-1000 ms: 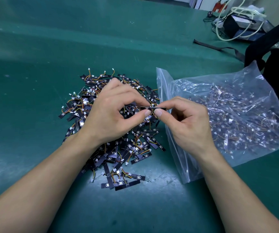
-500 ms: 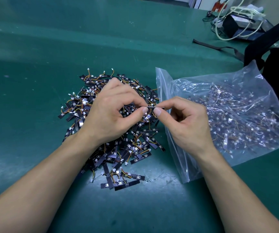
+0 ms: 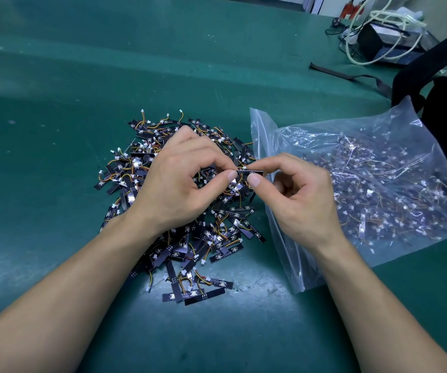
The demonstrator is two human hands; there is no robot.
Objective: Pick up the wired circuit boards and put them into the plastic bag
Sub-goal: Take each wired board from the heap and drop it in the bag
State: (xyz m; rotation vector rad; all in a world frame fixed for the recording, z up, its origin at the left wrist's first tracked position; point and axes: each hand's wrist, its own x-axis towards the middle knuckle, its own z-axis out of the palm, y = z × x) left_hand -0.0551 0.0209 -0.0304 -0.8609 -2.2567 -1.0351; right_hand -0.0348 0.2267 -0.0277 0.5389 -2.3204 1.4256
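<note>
Seen from the head camera, both hands are pinching one thin black circuit board between them. The left hand is gripping one end with thumb and forefinger, and the right hand is gripping the other. The pile of wired circuit boards is lying on the green surface beneath and around the left hand. The clear plastic bag is lying under and beyond the right hand, with many boards inside.

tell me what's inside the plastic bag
Through the clear plastic bag, a heap of wired circuit boards shows. The right hand covers the part near its mouth; boards underneath are hidden.
</note>
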